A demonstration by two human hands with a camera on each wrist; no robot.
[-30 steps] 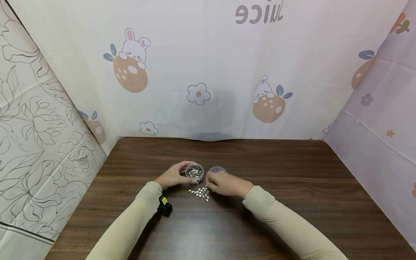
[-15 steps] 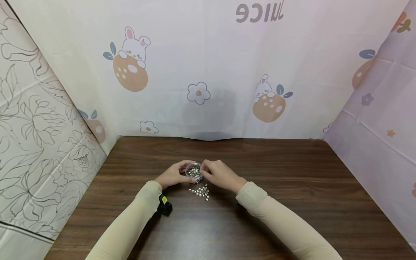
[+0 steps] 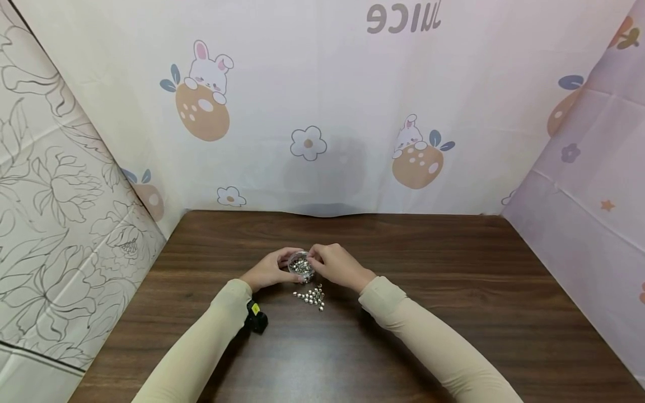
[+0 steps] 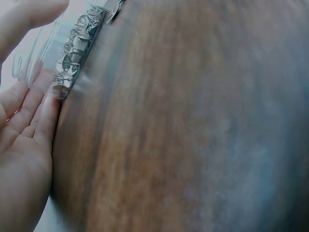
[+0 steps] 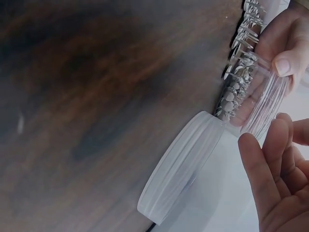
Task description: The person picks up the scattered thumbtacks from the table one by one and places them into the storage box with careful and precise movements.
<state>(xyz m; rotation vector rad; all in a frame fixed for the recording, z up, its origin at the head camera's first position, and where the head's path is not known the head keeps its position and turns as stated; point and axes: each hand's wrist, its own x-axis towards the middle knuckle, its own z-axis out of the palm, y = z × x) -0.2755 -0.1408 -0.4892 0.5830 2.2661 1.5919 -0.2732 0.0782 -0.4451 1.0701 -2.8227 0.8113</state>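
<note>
A clear plastic jar (image 5: 271,104) holds many silver thumbtacks (image 3: 301,265). My left hand (image 3: 269,270) grips the jar from its left side, thumb in front and fingers behind. My right hand (image 3: 339,266) is at the jar's open mouth, thumb and fingertips close together by the rim. Whether a tack is between those fingertips is hidden. A loose pile of thumbtacks (image 3: 311,296) lies on the table just in front of the jar. Beside the jar in the right wrist view stands the round clear lid (image 5: 179,166); the right hand covers it in the head view.
The dark wood table (image 3: 453,291) extends to both sides and behind the hands. A black wrist camera (image 3: 257,318) is strapped at the left cuff. Printed curtains (image 3: 342,106) hang along the back and sides.
My right hand has moved from beside the tack pile up and leftward to the jar's mouth, covering the lid. The left hand keeps its hold on the jar in place.
</note>
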